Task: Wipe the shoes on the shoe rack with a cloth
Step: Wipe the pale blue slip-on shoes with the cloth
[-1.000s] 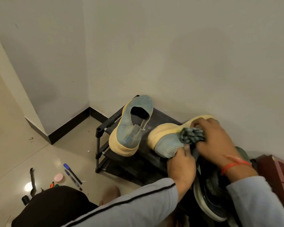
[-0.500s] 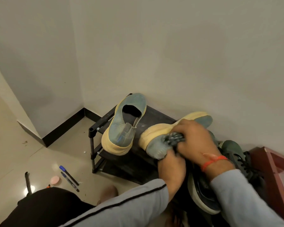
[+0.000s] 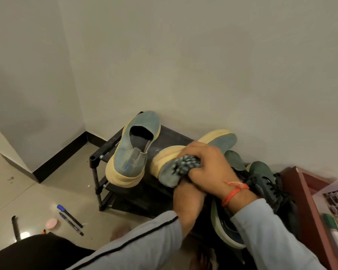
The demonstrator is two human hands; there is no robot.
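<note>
A black shoe rack (image 3: 105, 151) stands against the wall. On its top shelf a blue-grey slip-on shoe with a yellow sole (image 3: 133, 151) sits upright. Its mate (image 3: 170, 158) is tipped on its side to the right. My right hand (image 3: 207, 164) grips a bunched dark patterned cloth (image 3: 187, 164) and presses it on the toe of the tipped shoe. My left hand (image 3: 187, 197) holds that shoe from below, its fingers mostly hidden under my right hand. Dark green lace-up shoes (image 3: 261, 176) lie at the rack's right end.
A dark sneaker with a pale sole (image 3: 224, 230) lies under my right forearm. A dark red wooden unit (image 3: 300, 190) stands at the right with a green-capped marker (image 3: 334, 230) on it. On the floor at left lie two pens (image 3: 70, 219), a pink lid (image 3: 52, 224) and a black tool (image 3: 16, 227).
My right hand with the cloth has slid from the shoe's middle toward its toe. The left hand keeps its hold below. The camera view shifted slightly.
</note>
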